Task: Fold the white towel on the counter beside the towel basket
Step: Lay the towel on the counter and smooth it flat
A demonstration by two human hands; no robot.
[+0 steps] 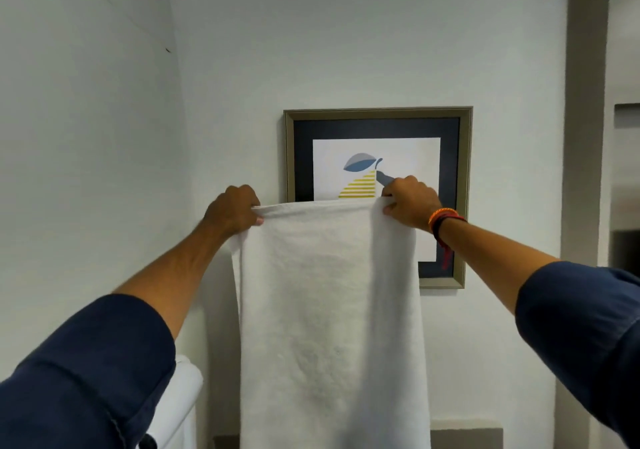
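Observation:
The white towel (329, 310) hangs lengthwise in front of me, held up in the air by its top edge. My left hand (232, 211) grips the top left corner and my right hand (410, 202) grips the top right corner. The top edge is stretched level between both hands. The cloth drops straight down and runs out of the bottom of the view, so its lower end is hidden. Neither the counter top nor the towel basket shows here.
A framed picture (464, 189) hangs on the white wall right behind the towel. White rolled or stacked towels (183, 389) sit at the lower left below my left sleeve. A grey door frame (585, 137) runs down the right side.

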